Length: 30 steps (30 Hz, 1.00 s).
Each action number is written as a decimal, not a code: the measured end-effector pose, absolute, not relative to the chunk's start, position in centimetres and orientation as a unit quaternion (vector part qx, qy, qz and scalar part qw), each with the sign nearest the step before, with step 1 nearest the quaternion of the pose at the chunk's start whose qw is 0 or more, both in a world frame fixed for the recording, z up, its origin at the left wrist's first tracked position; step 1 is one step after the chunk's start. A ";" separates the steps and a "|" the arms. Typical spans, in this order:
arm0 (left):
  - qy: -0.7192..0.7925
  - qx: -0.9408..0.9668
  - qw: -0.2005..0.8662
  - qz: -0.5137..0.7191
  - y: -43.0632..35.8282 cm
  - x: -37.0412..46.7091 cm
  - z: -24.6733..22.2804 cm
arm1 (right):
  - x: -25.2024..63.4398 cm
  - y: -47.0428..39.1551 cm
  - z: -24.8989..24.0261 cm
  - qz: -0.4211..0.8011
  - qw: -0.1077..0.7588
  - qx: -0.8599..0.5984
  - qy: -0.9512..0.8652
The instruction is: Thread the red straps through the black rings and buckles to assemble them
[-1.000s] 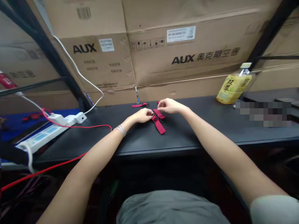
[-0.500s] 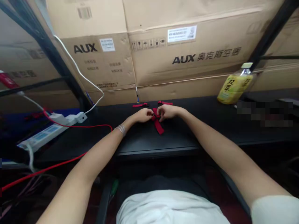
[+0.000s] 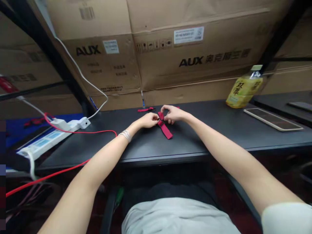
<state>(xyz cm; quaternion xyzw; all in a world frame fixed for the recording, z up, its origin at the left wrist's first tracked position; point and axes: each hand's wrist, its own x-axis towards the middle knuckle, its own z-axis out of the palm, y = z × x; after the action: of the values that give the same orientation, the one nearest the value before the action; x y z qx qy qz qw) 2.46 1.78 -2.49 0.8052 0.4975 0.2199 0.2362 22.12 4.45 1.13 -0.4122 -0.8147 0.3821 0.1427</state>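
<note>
Between my hands is a red webbing strap (image 3: 166,131) with a small dark buckle (image 3: 160,120) near its middle. One end of it slants toward the table's front edge. My left hand (image 3: 148,120) pinches the strap from the left, close to the buckle. From the right, the curved thumb and forefinger of my right hand (image 3: 175,114) close on the strap's upper part; the exact fingertip contact is partly hidden. Just behind my left hand lies another red strap with a dark buckle (image 3: 146,110). A third red strap (image 3: 177,107) is mostly covered by my right hand.
Large cardboard boxes (image 3: 161,74) stand behind the black table (image 3: 195,136). To the right are a yellow drink bottle (image 3: 244,87) and a phone-like flat slab (image 3: 273,119). A white power strip (image 3: 48,138) and a red cable (image 3: 97,132) occupy the left side.
My right hand's forefinger has lifted and arched toward the strap's upper end, exposing more of the strap and buckle. The strap's lower end has shifted slightly right. My left hand has hardly moved.
</note>
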 end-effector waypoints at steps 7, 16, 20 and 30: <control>0.511 0.802 0.228 0.208 1.1 2.9 -1.6 | 22.4 5.2 1.1 0.405 0.158 -0.384 -0.814; 0.501 0.811 0.226 0.199 1.0 2.8 -1.7 | 23.0 6.2 0.8 0.358 0.133 -0.327 -0.864; 0.501 0.805 0.245 0.203 1.1 2.9 -1.7 | 22.7 6.3 0.5 0.282 0.142 -0.328 -0.890; 0.488 0.810 0.241 0.218 1.8 2.4 -2.4 | 22.5 6.0 1.0 0.198 0.269 -0.329 -0.883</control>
<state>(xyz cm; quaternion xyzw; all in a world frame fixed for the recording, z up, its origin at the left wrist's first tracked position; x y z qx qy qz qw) 2.45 1.76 -2.43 0.8104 0.4877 0.2183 0.2405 22.47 6.05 1.00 -0.3294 -0.8832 0.1982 0.2688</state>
